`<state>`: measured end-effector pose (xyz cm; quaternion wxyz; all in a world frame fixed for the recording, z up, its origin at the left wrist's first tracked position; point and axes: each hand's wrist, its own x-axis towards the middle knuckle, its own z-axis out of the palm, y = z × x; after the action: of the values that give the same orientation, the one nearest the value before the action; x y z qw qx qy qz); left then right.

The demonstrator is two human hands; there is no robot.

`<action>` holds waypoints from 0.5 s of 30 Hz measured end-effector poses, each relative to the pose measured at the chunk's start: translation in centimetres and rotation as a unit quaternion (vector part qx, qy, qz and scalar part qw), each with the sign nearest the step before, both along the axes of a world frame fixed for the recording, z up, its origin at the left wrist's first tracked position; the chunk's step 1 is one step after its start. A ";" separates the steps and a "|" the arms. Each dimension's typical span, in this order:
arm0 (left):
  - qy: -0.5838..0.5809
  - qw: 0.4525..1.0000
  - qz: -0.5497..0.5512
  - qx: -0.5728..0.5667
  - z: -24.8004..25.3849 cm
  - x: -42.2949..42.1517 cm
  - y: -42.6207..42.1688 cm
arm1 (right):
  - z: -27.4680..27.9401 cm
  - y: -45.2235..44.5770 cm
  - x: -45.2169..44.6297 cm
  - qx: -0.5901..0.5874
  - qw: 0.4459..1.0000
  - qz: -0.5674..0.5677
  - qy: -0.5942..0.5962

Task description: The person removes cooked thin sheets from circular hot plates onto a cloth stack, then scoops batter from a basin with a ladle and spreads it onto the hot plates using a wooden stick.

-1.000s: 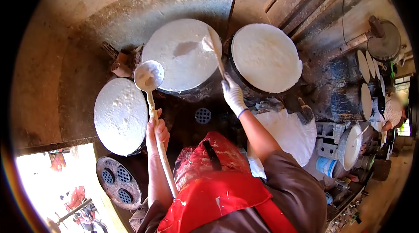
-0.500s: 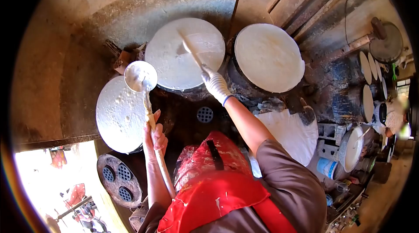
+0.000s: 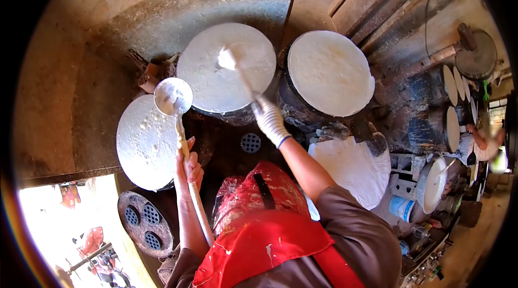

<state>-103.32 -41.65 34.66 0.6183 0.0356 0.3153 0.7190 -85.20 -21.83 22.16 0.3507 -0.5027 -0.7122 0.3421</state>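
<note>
My left hand [image 3: 190, 168] is closed around the long handle of a ladle [image 3: 174, 97]. Its white-smeared bowl is over the rim between the left round griddle [image 3: 145, 150] and the middle one. Bubbly white batter covers the left griddle. My right hand [image 3: 268, 120], in a striped white glove, grips a wooden stick [image 3: 244, 78] with a white-coated head, partly blurred. That head is over the middle griddle [image 3: 210, 80], which carries a smooth white layer. To the right, another round griddle [image 3: 332, 75] bears a pale sheet with a slightly loose right edge.
A white cloth-like round sheet [image 3: 350, 169] lies right of my arm. Perforated briquettes [image 3: 152, 213] rest on a drum lid at lower left. At right are a batter basin [image 3: 433, 185], cinder blocks [image 3: 402, 172] and more drums [image 3: 431, 126]. Another person [image 3: 485, 145] is at the far right.
The stick's head has swung to show a white clump near the middle griddle's centre, and my right hand has shifted slightly down. The ladle stays nearly still. The far person's arm now shows.
</note>
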 end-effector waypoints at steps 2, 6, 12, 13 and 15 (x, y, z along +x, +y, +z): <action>0.015 1.000 0.009 -0.004 -0.1 0.2 0.0 | -1.8 2.7 1.7 0.029 0.998 -0.048 0.039; 0.010 1.000 0.020 -0.012 -0.6 0.5 -0.2 | 2.1 2.0 0.4 -0.063 0.995 0.040 -0.071; -0.007 0.999 0.036 -0.006 -1.1 0.8 0.8 | 0.7 -0.2 3.1 0.031 0.998 0.040 -0.022; -0.001 0.999 0.037 -0.005 -1.1 0.8 1.0 | 0.4 -0.1 3.9 -0.012 0.999 -0.001 -0.038; 0.008 0.999 0.040 -0.003 -1.3 0.9 2.0 | -1.9 -0.7 3.4 -0.161 0.976 0.052 0.136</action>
<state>-102.46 -39.67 33.40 0.5868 0.0272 0.3234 0.7418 -81.82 -22.50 20.22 0.3405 -0.4640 -0.6182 0.5353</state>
